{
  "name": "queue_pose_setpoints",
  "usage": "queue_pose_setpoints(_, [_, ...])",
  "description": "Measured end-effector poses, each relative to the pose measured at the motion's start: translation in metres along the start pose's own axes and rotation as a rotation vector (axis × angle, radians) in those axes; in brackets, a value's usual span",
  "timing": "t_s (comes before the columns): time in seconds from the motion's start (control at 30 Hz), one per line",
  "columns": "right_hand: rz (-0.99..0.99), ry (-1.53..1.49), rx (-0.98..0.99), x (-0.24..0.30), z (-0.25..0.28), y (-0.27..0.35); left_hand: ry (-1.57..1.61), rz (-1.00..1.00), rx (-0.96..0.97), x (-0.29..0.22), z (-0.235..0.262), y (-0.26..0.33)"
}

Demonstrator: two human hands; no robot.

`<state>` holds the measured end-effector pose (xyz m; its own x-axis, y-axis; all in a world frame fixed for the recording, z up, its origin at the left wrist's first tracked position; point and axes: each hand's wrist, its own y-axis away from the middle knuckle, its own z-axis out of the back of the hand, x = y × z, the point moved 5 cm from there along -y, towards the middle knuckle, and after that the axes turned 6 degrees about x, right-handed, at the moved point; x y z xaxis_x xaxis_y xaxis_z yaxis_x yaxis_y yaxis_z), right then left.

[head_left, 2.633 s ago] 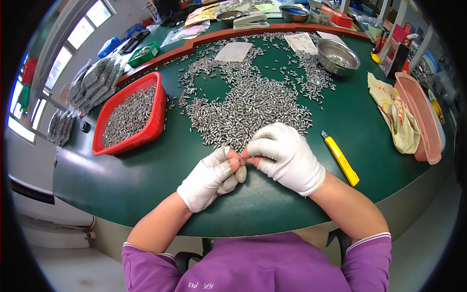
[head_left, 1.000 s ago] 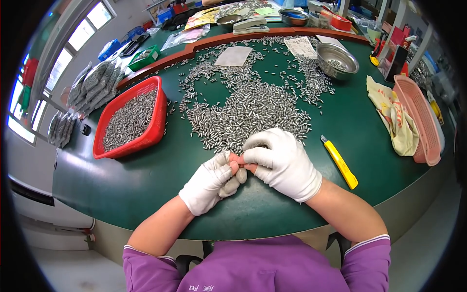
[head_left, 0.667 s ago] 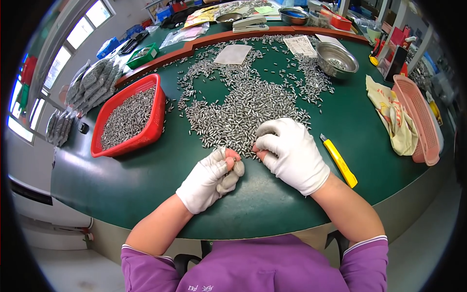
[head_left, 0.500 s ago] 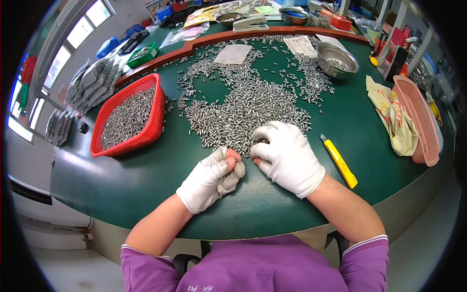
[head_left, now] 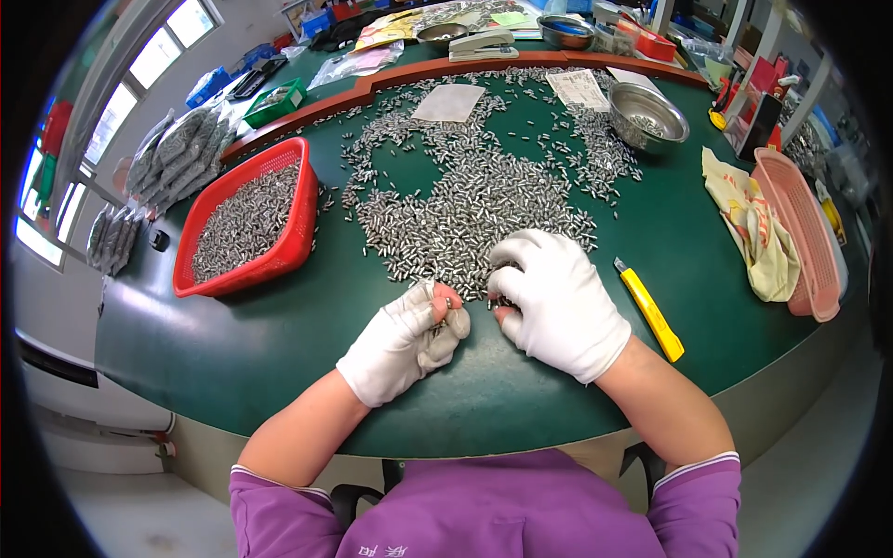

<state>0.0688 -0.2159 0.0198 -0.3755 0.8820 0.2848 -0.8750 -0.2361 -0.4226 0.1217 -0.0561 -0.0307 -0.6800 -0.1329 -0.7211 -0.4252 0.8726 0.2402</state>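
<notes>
A wide heap of small silvery metal pins (head_left: 465, 205) covers the middle of the green table (head_left: 307, 372). My left hand (head_left: 405, 339), in a white glove with bare thumb and fingertips, is closed at the heap's near edge. It pinches a small metal pin (head_left: 448, 302) between thumb and forefinger. Just to its right, my gloved right hand (head_left: 558, 302) curls over the near right edge of the heap. Its bent fingers close on several pins (head_left: 500, 300), partly hidden under the palm. A red plastic basket (head_left: 304, 219) full of like pins stands to the left.
A yellow utility knife (head_left: 651, 312) lies right of my right hand. Beyond are a steel bowl (head_left: 648, 116), paper slips (head_left: 447, 103) and a raised brown table edge (head_left: 372, 82). A pink basket (head_left: 791, 223) with a cloth (head_left: 753, 228) sits far right; filled bags (head_left: 181, 153) are far left.
My right hand has shifted slightly right, away from the left hand, and pins now show under its fingers. My left hand stays nearly in place, still pinching.
</notes>
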Motion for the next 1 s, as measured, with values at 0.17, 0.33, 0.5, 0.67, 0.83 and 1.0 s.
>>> queue_pose_setpoints(0.17, [-0.040, -0.014, -0.046, -0.008, -0.001, -0.001, 0.025, -0.020, 0.009, -0.001, 0.002, 0.000])
queue_pose_setpoints(0.33, [0.003, -0.023, 0.023, -0.002, -0.004, 0.000, 0.057, -0.043, 0.039, -0.002, 0.003, -0.001])
queue_pose_setpoints(0.5, [0.015, -0.013, 0.038, -0.001, -0.008, -0.001, 0.067, -0.054, 0.038, -0.002, 0.002, 0.000])
queue_pose_setpoints(0.67, [0.032, -0.006, 0.029, 0.004, -0.009, -0.002, 0.077, -0.052, 0.069, 0.000, 0.003, -0.001])
queue_pose_setpoints(0.83, [0.021, -0.074, -0.047, 0.005, -0.006, -0.003, 0.029, -0.035, 0.064, 0.001, 0.005, 0.000])
queue_pose_setpoints(1.0, [-0.105, -0.464, -0.034, 0.005, -0.005, -0.001, -0.034, 0.006, 0.041, 0.002, -0.003, 0.000])
